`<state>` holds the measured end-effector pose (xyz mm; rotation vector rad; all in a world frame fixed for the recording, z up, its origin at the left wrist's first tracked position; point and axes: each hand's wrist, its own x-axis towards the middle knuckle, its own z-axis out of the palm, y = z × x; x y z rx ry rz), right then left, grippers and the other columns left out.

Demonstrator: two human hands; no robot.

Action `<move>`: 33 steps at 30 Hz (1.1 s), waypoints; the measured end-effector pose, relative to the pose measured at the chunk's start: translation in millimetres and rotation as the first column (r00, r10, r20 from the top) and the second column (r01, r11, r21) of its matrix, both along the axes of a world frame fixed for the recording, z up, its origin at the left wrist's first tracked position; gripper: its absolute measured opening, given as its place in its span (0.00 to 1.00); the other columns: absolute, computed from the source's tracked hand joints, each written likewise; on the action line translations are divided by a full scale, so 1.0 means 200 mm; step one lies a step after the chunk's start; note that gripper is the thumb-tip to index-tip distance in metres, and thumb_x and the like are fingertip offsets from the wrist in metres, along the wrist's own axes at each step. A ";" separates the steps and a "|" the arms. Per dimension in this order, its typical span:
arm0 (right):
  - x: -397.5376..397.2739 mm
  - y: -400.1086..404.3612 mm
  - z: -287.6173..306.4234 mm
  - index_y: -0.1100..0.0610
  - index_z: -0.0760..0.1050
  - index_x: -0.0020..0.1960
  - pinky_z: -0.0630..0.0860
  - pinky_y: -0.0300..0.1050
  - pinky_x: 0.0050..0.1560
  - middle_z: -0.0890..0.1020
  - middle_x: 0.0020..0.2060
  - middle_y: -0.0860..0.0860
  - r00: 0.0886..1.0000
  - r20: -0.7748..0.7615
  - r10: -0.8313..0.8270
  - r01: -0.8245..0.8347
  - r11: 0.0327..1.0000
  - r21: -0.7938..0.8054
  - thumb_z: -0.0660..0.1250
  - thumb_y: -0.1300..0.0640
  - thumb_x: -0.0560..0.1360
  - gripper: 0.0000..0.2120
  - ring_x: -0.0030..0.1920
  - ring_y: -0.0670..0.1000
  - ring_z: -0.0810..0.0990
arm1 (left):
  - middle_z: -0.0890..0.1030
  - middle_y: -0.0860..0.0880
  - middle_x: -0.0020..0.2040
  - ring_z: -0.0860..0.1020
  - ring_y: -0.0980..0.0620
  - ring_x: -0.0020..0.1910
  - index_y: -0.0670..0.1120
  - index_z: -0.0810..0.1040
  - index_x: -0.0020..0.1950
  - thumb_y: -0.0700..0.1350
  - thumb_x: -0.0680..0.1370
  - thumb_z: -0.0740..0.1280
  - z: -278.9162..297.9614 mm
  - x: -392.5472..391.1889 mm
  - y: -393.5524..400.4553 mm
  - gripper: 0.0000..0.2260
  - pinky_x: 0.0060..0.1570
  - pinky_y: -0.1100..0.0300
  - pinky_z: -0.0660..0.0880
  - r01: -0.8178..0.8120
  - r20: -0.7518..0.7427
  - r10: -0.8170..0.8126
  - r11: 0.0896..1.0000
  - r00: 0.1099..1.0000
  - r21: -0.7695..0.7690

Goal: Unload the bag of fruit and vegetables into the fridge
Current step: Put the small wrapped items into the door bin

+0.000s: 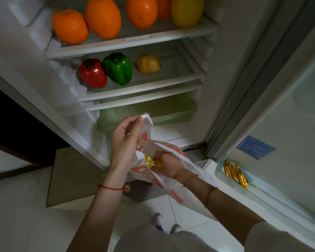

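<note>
Pale tiled floor (25, 206) runs under both arms, with a grey mat (71, 179) just left of the left wrist. White fridge (224, 70) stands open ahead of the hands; its open door (289, 133) swings out to the right of the right arm.

Top wire shelf (131, 40), far above the hands: four orange fruits, e.g. (70, 26), and one yellow fruit (187, 10). Next glass shelf (144, 86), above the left hand: red bell pepper (92, 73) touching a green bell pepper (117, 68), yellow-brown lumpy fruit (147, 64) apart to their right. Translucent green crisper drawer (171, 113) sits just beyond the left hand's fingertips.

White plastic bag with orange print (144, 172) hangs between the hands, in front of the fridge base. Left hand (125, 142) pinches the bag's top edge and holds it up. Right hand (168, 165) is inside the bag mouth, fingers curled at a small yellow printed packet (153, 162); cannot tell whether it is actually gripped.

Door bin (225, 177), right of the right wrist: gold-wrapped pieces (235, 174).
</note>
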<state>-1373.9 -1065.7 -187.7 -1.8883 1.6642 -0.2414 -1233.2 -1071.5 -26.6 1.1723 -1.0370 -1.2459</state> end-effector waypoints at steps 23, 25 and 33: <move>-1.03 0.76 0.30 0.58 0.79 0.54 0.75 0.49 0.48 0.82 0.51 0.58 0.521 -0.031 -0.853 0.848 0.522 -0.092 0.74 0.48 0.71 0.17 0.53 0.61 0.80 | 0.72 0.56 0.26 0.66 0.58 0.24 0.45 0.81 0.53 0.44 0.80 0.67 -0.03 -0.35 0.08 0.05 0.24 0.67 0.66 0.207 0.053 -0.206 0.978 0.977 -0.022; -1.09 0.80 0.24 0.57 0.78 0.54 0.75 0.49 0.47 0.82 0.52 0.58 0.507 -0.134 -0.851 0.851 0.520 -0.081 0.74 0.49 0.71 0.17 0.54 0.62 0.79 | 0.72 0.55 0.26 0.66 0.59 0.24 0.46 0.81 0.51 0.44 0.80 0.67 -0.02 -0.35 0.09 0.05 0.24 0.68 0.66 0.223 0.047 -0.221 0.975 0.974 -0.026; -1.15 0.85 0.09 0.58 0.77 0.56 0.74 0.47 0.48 0.80 0.55 0.58 0.490 -0.289 -0.823 0.867 0.494 0.065 0.75 0.50 0.71 0.18 0.57 0.59 0.78 | 0.70 0.56 0.23 0.66 0.60 0.22 0.44 0.81 0.53 0.43 0.81 0.66 -0.02 -0.38 0.10 0.05 0.24 0.67 0.67 0.209 0.045 -0.208 0.978 0.977 -0.017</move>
